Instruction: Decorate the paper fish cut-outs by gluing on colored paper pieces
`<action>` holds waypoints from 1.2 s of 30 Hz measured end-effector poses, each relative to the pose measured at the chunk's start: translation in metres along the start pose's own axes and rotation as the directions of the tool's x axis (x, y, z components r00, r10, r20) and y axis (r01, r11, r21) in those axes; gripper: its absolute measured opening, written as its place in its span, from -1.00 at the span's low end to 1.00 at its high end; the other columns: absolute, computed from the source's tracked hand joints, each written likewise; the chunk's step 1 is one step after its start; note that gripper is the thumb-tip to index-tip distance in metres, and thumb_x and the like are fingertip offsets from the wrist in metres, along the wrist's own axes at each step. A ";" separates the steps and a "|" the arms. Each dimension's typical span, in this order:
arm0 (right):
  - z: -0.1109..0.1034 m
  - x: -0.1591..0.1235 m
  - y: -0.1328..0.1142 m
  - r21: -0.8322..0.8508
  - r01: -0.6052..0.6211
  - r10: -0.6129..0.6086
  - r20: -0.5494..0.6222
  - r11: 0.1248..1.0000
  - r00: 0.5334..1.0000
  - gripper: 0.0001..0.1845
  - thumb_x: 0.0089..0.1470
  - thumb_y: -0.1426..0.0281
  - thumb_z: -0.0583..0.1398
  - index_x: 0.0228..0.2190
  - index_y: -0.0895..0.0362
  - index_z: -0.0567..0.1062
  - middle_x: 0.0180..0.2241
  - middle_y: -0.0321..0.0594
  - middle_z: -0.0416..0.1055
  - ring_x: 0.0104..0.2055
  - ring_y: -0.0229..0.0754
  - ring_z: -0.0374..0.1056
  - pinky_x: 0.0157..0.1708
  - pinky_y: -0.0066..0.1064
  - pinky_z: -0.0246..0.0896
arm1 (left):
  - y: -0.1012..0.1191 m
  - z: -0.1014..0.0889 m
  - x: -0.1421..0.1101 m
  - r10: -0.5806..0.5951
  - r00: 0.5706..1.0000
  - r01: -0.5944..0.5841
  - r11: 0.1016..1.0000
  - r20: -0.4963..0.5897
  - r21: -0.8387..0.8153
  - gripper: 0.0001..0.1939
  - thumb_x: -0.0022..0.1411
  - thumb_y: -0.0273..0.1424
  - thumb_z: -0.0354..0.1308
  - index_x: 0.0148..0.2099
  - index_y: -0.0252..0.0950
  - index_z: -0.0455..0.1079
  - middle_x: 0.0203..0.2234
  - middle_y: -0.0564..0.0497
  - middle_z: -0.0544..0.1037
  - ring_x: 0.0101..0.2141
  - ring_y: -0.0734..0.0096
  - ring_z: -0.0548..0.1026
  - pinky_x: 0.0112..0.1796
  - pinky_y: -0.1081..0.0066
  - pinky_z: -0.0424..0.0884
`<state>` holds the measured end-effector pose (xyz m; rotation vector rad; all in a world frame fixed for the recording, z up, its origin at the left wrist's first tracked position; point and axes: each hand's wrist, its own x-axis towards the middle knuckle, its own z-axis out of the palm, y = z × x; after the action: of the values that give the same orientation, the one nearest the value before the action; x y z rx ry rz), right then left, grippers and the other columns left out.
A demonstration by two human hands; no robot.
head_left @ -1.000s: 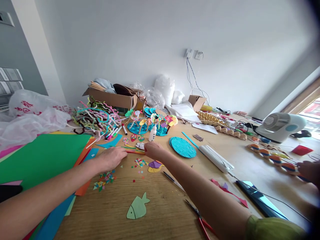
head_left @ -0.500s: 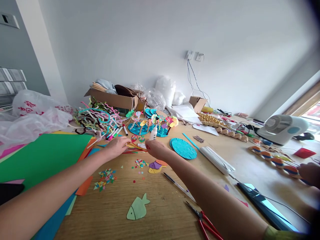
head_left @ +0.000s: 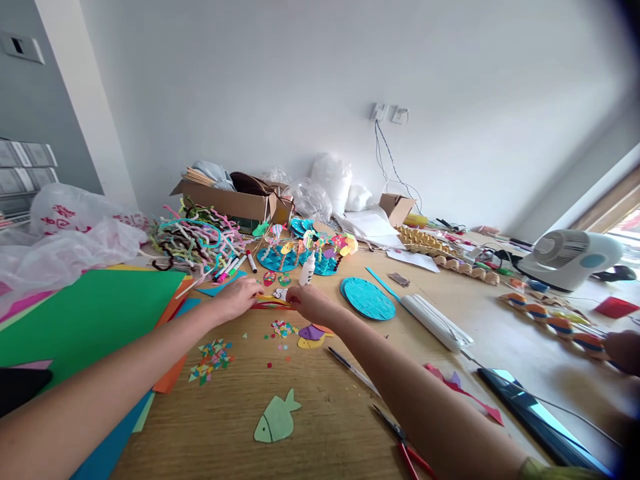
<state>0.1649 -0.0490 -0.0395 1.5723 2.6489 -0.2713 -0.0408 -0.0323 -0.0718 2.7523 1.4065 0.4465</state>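
Head view shows the left hand [head_left: 239, 299] and right hand [head_left: 313, 303] apart, at opposite ends of thin multicoloured paper strips [head_left: 273, 303], perhaps to align them; whether fingers clamp, I cannot tell. Beyond the right hand, a white plastic bottle [head_left: 307, 271] stands upright, probably for easy reach.

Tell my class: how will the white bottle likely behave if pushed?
Nudged near its top, the bottle would probably tip, since it stands tall and narrow. On its side it might roll, as its body looks round. It may be light, looking small beside the right hand.
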 end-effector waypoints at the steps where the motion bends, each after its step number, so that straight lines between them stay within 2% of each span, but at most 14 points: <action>1: 0.001 0.001 0.000 0.000 0.001 -0.001 0.000 1.000 1.000 -0.74 0.18 0.31 0.11 -0.14 0.20 0.40 -0.16 -0.16 0.38 -0.18 -0.17 0.35 -0.20 -0.21 0.31 | -0.002 0.001 0.001 0.001 1.000 -0.001 1.000 0.007 0.018 -0.77 0.10 -0.61 0.02 -0.30 -0.27 0.46 -0.33 -0.04 0.52 -0.22 0.28 0.44 -0.20 0.38 0.33; 5: 0.003 0.004 0.001 -0.005 0.008 -0.008 0.000 1.000 1.000 -0.73 0.17 0.31 0.11 -0.12 0.19 0.39 -0.14 -0.15 0.37 -0.17 -0.16 0.35 -0.19 -0.20 0.30 | -0.006 0.004 0.004 0.000 1.000 -0.002 0.998 0.025 0.059 -0.82 0.09 -0.59 0.04 -0.41 -0.29 0.43 -0.40 -0.03 0.50 -0.29 0.30 0.44 -0.27 0.41 0.32; 10: 0.008 0.006 0.001 -0.020 -0.022 0.022 -0.001 1.000 1.000 -0.72 0.17 0.31 0.11 -0.11 0.18 0.38 -0.12 -0.15 0.36 -0.16 -0.16 0.35 -0.19 -0.21 0.31 | -0.005 -0.004 0.003 0.000 0.999 -0.003 0.997 0.037 0.081 -0.79 0.14 -0.59 -0.03 -0.37 -0.28 0.41 -0.44 0.03 0.52 -0.37 0.38 0.45 -0.37 0.48 0.29; 16: 0.005 -0.001 -0.001 -0.008 -0.078 0.076 -0.115 0.997 0.990 -0.74 0.18 0.34 0.10 -0.12 0.17 0.39 -0.07 -0.13 0.34 -0.10 -0.13 0.31 -0.13 -0.18 0.26 | -0.003 -0.018 0.005 0.012 1.000 -0.016 0.988 0.025 0.152 -0.78 0.15 -0.57 -0.02 -0.34 -0.23 0.42 -0.37 0.01 0.56 -0.29 0.33 0.46 -0.27 0.43 0.28; 21: -0.004 -0.012 -0.008 0.027 -0.123 0.126 -0.209 0.992 0.970 -0.67 0.16 0.48 0.02 -0.04 0.11 0.36 -0.02 -0.14 0.34 0.02 -0.11 0.25 -0.07 -0.33 0.16 | 0.002 -0.024 0.008 -0.001 1.000 -0.001 0.984 0.010 0.181 -0.77 0.14 -0.55 -0.03 -0.38 -0.24 0.43 -0.47 0.01 0.55 -0.40 0.32 0.46 -0.38 0.44 0.24; 27: -0.001 -0.006 -0.017 0.080 -0.147 0.157 -0.140 0.986 0.978 -0.74 0.18 0.31 0.09 -0.14 0.18 0.40 -0.15 -0.16 0.38 -0.16 -0.16 0.35 -0.18 -0.22 0.29 | 0.009 -0.024 0.009 0.021 0.999 -0.029 0.984 0.044 0.176 -0.77 0.15 -0.55 -0.03 -0.40 -0.24 0.44 -0.49 0.04 0.54 -0.43 0.36 0.45 -0.41 0.47 0.20; 33: 0.002 -0.002 -0.011 0.147 -0.182 0.202 -0.133 0.972 0.970 -0.73 0.17 0.31 0.11 -0.12 0.17 0.39 -0.11 -0.15 0.36 -0.15 -0.16 0.34 -0.18 -0.22 0.30 | 0.002 -0.020 0.003 -0.020 0.996 0.007 0.989 0.084 0.148 -0.82 0.15 -0.57 0.03 -0.37 -0.27 0.42 -0.43 0.02 0.54 -0.38 0.36 0.45 -0.39 0.46 0.24; 36: -0.002 -0.009 -0.002 0.199 -0.209 0.242 -0.155 0.957 0.958 -0.75 0.17 0.30 0.11 -0.15 0.17 0.40 -0.13 -0.16 0.36 -0.16 -0.17 0.34 -0.18 -0.22 0.30 | -0.003 -0.014 0.000 -0.057 0.994 0.046 0.992 0.093 0.118 -0.88 0.24 -0.47 0.04 -0.29 -0.32 0.40 -0.41 0.02 0.50 -0.40 0.41 0.44 -0.35 0.40 0.32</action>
<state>0.1676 -0.0572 -0.0361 2.0279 2.5977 -0.3856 -0.0472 -0.0322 -0.0586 2.7757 1.5216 0.2339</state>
